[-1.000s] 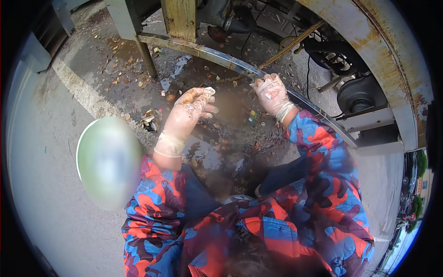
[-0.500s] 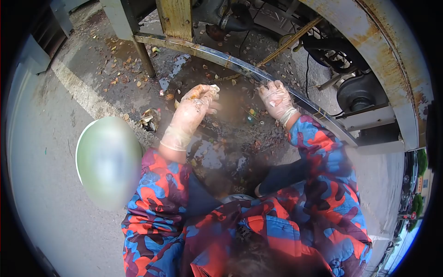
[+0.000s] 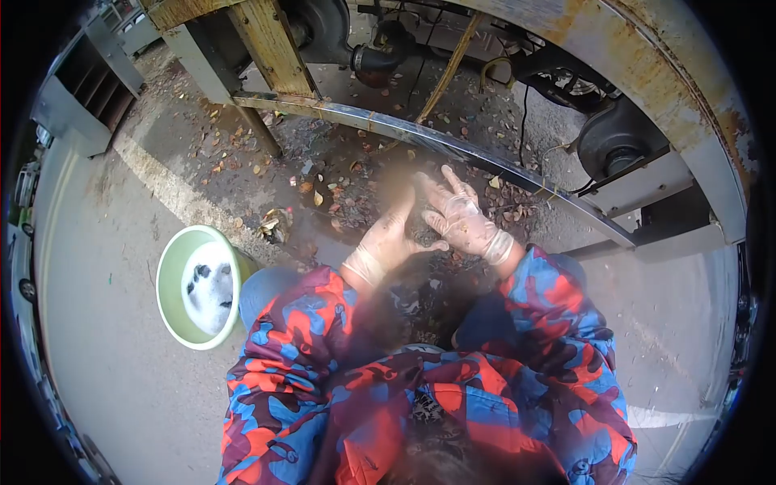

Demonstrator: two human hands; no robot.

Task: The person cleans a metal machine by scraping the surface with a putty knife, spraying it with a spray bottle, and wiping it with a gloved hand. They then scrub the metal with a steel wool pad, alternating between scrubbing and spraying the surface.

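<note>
My left hand (image 3: 388, 246), in a thin clear glove, is held out over the wet ground with its thumb stretched to the right, apart from the fingers. A blurry spot covers some of its fingertips. Close beside it, my gloved right hand (image 3: 465, 222) has its fingers spread and points up and left, just short of a metal rail (image 3: 453, 145). A dark, rough patch shows between the two hands; I cannot make out whether it is an object or the ground.
A pale green bucket (image 3: 166, 283) of sudsy water with dark things in it stands at left. Rusty frame posts (image 3: 279, 52), a black blower (image 3: 618, 141) and a hanging cable (image 3: 525, 125) lie beyond the rail. Wet fallen leaves (image 3: 319, 196) cover the ground.
My right hand has let go of the rail and come left and down. My left hand has moved right and down to meet it, its thumb now spread. The bucket shows clearly now.
</note>
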